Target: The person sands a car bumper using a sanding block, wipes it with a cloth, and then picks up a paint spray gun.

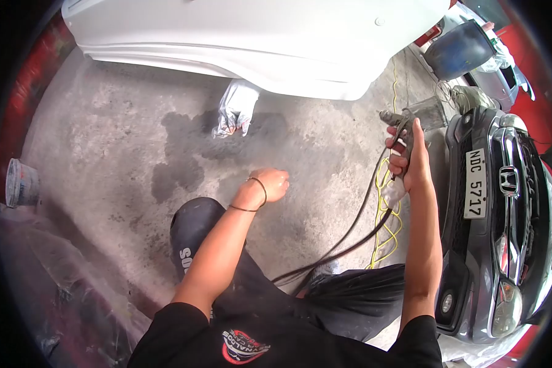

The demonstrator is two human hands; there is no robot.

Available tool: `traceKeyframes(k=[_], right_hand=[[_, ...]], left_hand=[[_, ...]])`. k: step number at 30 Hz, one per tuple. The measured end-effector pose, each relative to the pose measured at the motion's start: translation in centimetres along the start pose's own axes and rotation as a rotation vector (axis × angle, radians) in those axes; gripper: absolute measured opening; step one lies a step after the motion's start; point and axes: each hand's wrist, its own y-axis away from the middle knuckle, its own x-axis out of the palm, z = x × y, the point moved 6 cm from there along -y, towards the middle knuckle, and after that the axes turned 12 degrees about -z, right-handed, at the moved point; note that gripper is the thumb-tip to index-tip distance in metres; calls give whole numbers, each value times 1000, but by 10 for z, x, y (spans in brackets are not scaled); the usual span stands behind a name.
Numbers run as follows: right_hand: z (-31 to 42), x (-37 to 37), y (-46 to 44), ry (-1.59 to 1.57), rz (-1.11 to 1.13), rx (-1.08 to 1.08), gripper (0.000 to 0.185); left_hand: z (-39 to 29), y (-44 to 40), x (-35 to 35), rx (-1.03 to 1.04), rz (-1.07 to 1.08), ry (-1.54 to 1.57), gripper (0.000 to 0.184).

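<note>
At the far left, a bucket is standing on the floor, and just below it in view a plastic sheet is spreading toward the lower corner. Dark patches are staining the concrete farther right. Across the top, a white panel is spanning much of the view, and a crumpled bag is showing at its lower edge. The person's left knee is bending beneath the left forearm. The left hand is curling into a fist over the floor, a thin bracelet circling its wrist; whether the fingers are enclosing anything is hidden. Dark hoses are curving up from beside the legs toward the right hand. A yellow cord is lying in loops behind them. The right hand is gripping a tool, holding it raised between the panel and the car, its nozzle end pointing left. Beyond, a blue drum is leaning in view above a dark car, whose plate is reading "NDC 5717".
</note>
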Motion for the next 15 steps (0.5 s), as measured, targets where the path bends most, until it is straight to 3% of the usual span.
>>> traceKeyframes(k=[3, 10, 13, 15], right_hand=[[2, 1, -2, 55, 74, 42, 74], [12, -24, -104, -154, -287, -133, 72], [0, -31, -103, -216, -446, -147, 67], [-10, -29, -95, -208, -469, -161, 65]], left_hand=[[-9, -7, 3, 20, 28, 32, 36], [-5, -5, 2, 17, -45, 98, 33], [9, -4, -3, -26, -84, 80, 30], [17, -3, -22, -42, -230, 65, 28]])
